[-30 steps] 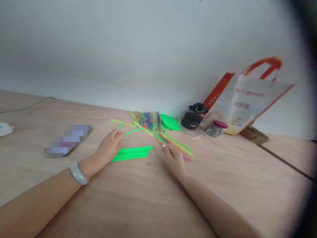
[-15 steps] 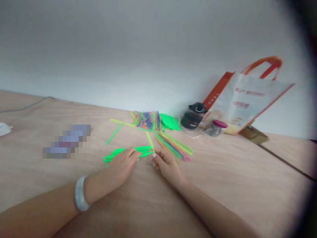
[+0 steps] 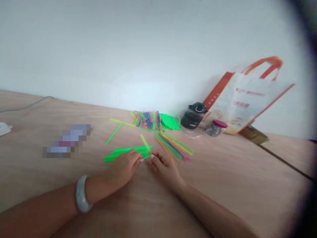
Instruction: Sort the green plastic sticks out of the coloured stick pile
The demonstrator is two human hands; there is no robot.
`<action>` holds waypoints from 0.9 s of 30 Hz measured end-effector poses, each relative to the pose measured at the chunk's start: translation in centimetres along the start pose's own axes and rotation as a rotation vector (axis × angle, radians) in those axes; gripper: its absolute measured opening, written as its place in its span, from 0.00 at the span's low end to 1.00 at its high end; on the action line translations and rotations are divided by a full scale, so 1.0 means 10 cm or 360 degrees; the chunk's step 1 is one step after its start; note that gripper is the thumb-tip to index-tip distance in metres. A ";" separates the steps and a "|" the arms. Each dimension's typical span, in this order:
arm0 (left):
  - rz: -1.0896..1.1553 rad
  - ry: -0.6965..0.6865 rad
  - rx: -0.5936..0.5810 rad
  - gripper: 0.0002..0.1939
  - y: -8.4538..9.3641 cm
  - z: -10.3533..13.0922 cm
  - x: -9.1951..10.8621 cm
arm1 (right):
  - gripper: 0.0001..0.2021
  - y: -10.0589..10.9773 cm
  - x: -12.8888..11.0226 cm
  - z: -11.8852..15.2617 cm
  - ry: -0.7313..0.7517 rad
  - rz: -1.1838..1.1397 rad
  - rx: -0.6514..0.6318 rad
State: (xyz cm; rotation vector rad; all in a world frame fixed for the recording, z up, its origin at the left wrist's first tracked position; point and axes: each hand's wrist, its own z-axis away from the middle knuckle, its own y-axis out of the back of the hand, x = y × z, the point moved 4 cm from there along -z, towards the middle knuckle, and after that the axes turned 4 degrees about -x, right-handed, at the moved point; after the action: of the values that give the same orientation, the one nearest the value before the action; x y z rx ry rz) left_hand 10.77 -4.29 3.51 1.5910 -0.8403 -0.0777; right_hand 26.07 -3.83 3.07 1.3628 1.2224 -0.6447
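My left hand [image 3: 126, 167], with a pale bangle on its wrist, is closed in a pinch around a thin green strip [image 3: 147, 156]. This strip runs across to the fingertips of my right hand [image 3: 165, 165]. Between the right thumb and fingers is a yellow strip [image 3: 145, 143], its free end pointing up and to the left. The two strips meet at the right fingertips; how they join there is too small to make out. Just behind my left hand lies a pile of green strips [image 3: 123, 152], partly covered by it.
Mixed coloured strips [image 3: 175, 147] fan out beyond my right hand. Farther back lie bundled folded strips [image 3: 148, 120] and a green stack [image 3: 170, 122]. A black bottle [image 3: 192, 117], a red-lidded jar [image 3: 216, 128] and a bag [image 3: 244, 99] stand right. A pixelated object [image 3: 68, 140] lies left.
The yellow strip's free end has swung to the left. My right fingertips have shifted slightly left, and my left hand has come a little closer to them.
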 end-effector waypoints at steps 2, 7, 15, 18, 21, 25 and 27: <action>0.0127 0.0030 -0.0004 0.12 0.02 0.00 -0.01 | 0.09 0.02 0.00 -0.01 -0.0016 0.0013 0.0003; 0.0260 0.0159 -0.0112 0.17 0.02 0.04 -0.08 | 0.11 0.38 0.24 -0.11 -0.0193 0.0109 0.0444; -0.0307 -0.0176 0.0051 0.14 -0.14 0.08 -0.07 | 0.13 0.42 0.33 -0.18 0.0161 0.1565 0.0254; -0.0395 -0.0190 0.0132 0.16 -0.15 0.06 -0.16 | 0.12 0.32 0.34 -0.17 0.0252 0.1827 0.0126; -0.0408 -0.0168 0.0096 0.15 -0.14 0.02 -0.26 | 0.12 0.32 0.40 -0.19 0.0254 0.1959 0.0066; -0.0356 -0.0153 0.0002 0.15 -0.16 -0.01 -0.29 | 0.12 0.41 0.48 -0.24 0.0184 0.2045 0.0100; -0.0333 -0.0161 0.0004 0.15 -0.17 -0.02 -0.28 | 0.13 0.44 0.50 -0.25 0.0174 0.2106 0.0138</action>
State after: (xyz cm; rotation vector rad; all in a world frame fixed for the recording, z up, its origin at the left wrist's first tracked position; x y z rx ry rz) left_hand 9.61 -2.64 0.93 1.6845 -0.7486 -0.3089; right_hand 30.95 0.78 0.74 1.9103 0.1666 0.3290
